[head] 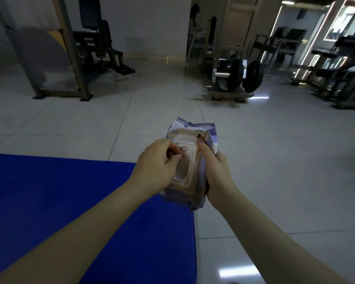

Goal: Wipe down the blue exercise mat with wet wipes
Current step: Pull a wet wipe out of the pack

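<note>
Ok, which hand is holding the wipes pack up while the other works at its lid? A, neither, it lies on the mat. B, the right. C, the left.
B: the right hand grips the wipes pack by its side, while the left hand pinches at the lid.

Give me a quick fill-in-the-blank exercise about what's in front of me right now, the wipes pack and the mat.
1. The right hand grips the side of the pack of wet ____.
2. The left hand pinches at the pack's plastic ____.
3. The exercise mat on the tiled floor is ____ in colour.

Missing words: wipes; lid; blue.
</note>
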